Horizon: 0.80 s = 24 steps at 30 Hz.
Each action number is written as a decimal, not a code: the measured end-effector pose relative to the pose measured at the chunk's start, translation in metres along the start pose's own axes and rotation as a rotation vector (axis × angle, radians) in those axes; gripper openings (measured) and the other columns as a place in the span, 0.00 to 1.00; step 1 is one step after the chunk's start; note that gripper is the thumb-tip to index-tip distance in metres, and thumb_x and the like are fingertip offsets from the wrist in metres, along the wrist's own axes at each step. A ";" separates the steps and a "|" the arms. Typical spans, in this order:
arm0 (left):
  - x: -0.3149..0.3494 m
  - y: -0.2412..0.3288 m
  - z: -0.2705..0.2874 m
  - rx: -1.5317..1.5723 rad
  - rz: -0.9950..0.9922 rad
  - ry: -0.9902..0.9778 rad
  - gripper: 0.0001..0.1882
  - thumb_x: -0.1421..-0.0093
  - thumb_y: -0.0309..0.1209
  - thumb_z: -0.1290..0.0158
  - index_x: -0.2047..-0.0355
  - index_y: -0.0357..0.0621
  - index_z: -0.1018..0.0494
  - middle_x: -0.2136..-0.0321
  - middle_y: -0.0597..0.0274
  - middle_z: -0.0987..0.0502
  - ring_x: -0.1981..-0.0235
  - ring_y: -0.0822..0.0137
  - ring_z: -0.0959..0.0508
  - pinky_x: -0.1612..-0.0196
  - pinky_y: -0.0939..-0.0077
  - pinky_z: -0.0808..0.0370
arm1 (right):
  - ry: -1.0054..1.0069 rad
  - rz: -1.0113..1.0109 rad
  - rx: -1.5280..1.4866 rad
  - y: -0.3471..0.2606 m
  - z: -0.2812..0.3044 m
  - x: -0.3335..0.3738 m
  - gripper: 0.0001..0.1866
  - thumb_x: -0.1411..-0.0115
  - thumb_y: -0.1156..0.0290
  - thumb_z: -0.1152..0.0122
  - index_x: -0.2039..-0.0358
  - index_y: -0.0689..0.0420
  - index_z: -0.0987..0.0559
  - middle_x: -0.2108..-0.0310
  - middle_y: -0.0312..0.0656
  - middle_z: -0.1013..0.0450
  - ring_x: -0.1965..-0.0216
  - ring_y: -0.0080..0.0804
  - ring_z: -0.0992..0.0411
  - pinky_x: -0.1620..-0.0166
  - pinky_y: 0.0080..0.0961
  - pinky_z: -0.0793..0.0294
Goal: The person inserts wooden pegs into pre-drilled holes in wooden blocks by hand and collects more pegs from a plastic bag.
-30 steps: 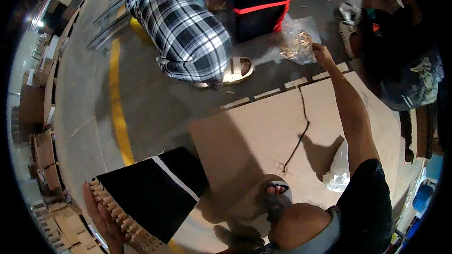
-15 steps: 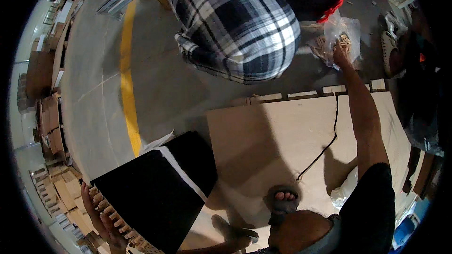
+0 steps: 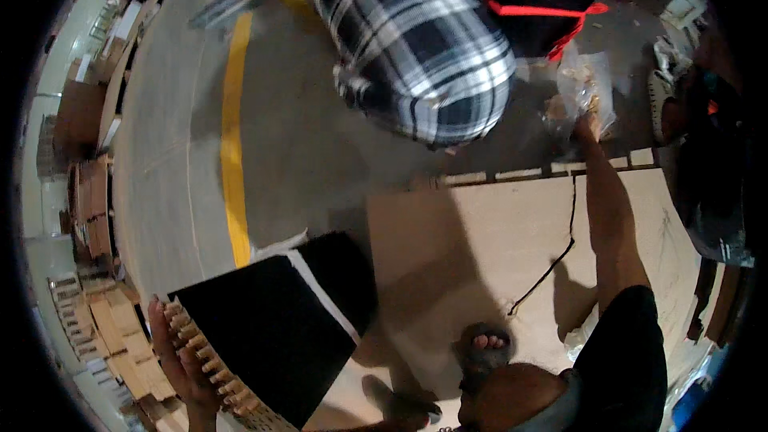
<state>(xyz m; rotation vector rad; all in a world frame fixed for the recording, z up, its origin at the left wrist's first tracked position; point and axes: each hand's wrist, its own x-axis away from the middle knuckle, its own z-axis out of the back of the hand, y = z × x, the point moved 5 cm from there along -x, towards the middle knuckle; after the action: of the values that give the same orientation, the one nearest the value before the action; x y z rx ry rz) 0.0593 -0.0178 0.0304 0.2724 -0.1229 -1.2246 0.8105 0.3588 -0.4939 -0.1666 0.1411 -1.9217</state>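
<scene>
My right hand (image 3: 589, 125) reaches into a clear plastic bag (image 3: 602, 84) on the floor, among small light wooden pieces. Its fingers are blurred and partly covered by the bag. At the lower left, a large black panel (image 3: 240, 328) has a row of short wooden pegs (image 3: 210, 362) along its left edge. My left hand (image 3: 188, 372) lies against the outer side of that row, fingers stretched along it. A white strip (image 3: 324, 296) crosses the black surface.
A tan board (image 3: 424, 272) on wooden supports lies before me, with a black cord (image 3: 544, 278) across it. Beyond it crouches a person in a plaid shirt (image 3: 416, 48), beside a black object with a red band (image 3: 552, 10). Wooden stacks (image 3: 112, 320) stand at far left.
The whole view has shifted slightly, with things appearing further right and lower. My right hand stays at the bag, its fingers now blurrier. My left hand remains along the pegs.
</scene>
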 end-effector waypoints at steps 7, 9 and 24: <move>-0.004 -0.012 0.002 0.112 -0.143 -0.003 0.30 0.30 0.44 0.60 0.34 0.41 0.46 0.34 0.50 0.44 0.34 0.52 0.43 0.35 0.60 0.44 | 0.094 -0.233 -0.110 -0.037 0.129 0.051 0.12 0.42 0.71 0.47 0.66 0.69 0.22 0.62 0.59 0.23 0.57 0.51 0.23 0.57 0.46 0.22; -0.007 -0.002 0.001 0.134 -0.137 -0.014 0.29 0.30 0.43 0.60 0.34 0.40 0.46 0.35 0.49 0.44 0.34 0.52 0.43 0.35 0.59 0.45 | 0.069 -0.325 -0.162 -0.006 0.145 0.041 0.12 0.43 0.71 0.42 0.66 0.69 0.23 0.63 0.55 0.22 0.58 0.48 0.22 0.57 0.41 0.21; -0.026 0.034 0.030 0.547 -0.092 0.159 0.26 0.29 0.47 0.63 0.50 0.35 0.29 0.58 0.49 0.24 0.56 0.56 0.24 0.50 0.61 0.31 | -0.432 0.702 -0.973 -0.282 0.450 0.217 0.18 0.41 0.67 0.40 0.54 0.66 0.24 0.61 0.46 0.23 0.63 0.29 0.24 0.61 0.20 0.25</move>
<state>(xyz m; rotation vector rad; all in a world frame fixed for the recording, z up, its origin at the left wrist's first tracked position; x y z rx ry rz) 0.0745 0.0134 0.0696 0.8565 -0.3105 -1.2389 0.5586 0.2462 0.0087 -1.0229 0.7304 -0.9553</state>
